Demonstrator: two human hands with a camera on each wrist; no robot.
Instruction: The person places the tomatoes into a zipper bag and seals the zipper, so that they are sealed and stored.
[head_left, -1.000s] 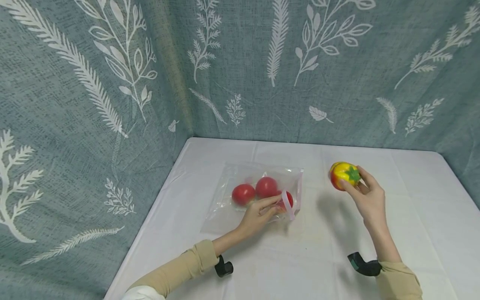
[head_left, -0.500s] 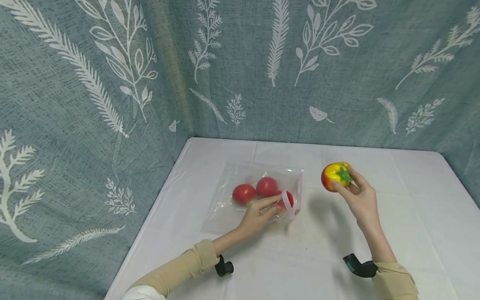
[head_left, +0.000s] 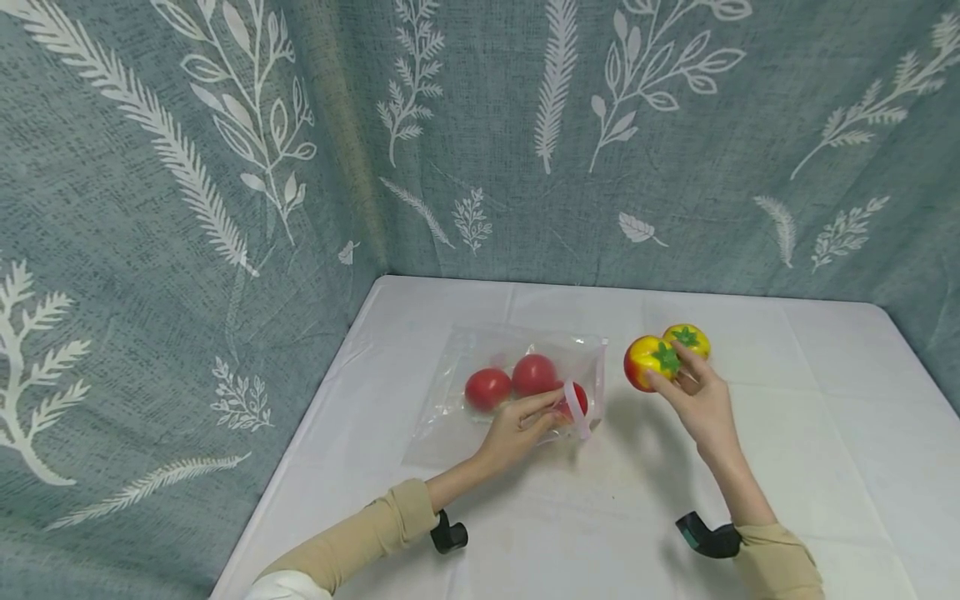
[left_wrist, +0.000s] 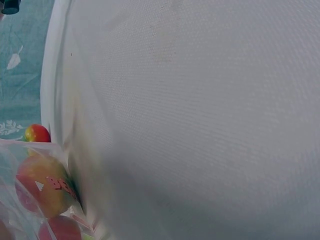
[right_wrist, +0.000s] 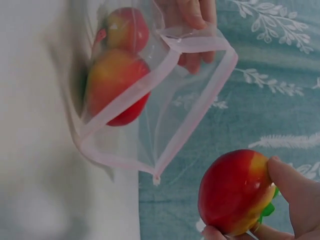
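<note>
My right hand [head_left: 708, 408] holds a red-and-yellow toy fruit [head_left: 648, 362] with a green star-shaped leaf cap, thumb on one side and fingers on the other, above the table right of a clear zip bag [head_left: 442, 437]. With thumb and fingers, my left hand [head_left: 506, 433] pinches the bag near its mouth. In the right wrist view the pink-white zip rim [right_wrist: 192, 117] gapes wide. Several red fruits lie inside, among them one at the left [head_left: 487, 389] and one near the mouth [right_wrist: 117, 87]. The held fruit [right_wrist: 235, 192] is level with the opening's right side there.
A second yellow toy fruit with a green cap [head_left: 696, 340] lies on the white-covered table [head_left: 825, 400] behind my right hand. Leaf-patterned blue-green curtains [head_left: 480, 217] close off the back and left. Black wrist camera mounts [head_left: 708, 536] stick out from both sleeves.
My right hand has carried the toy fruit leftward toward the bag, uncovering the second fruit behind it. My left hand and the bag have stayed in place.
</note>
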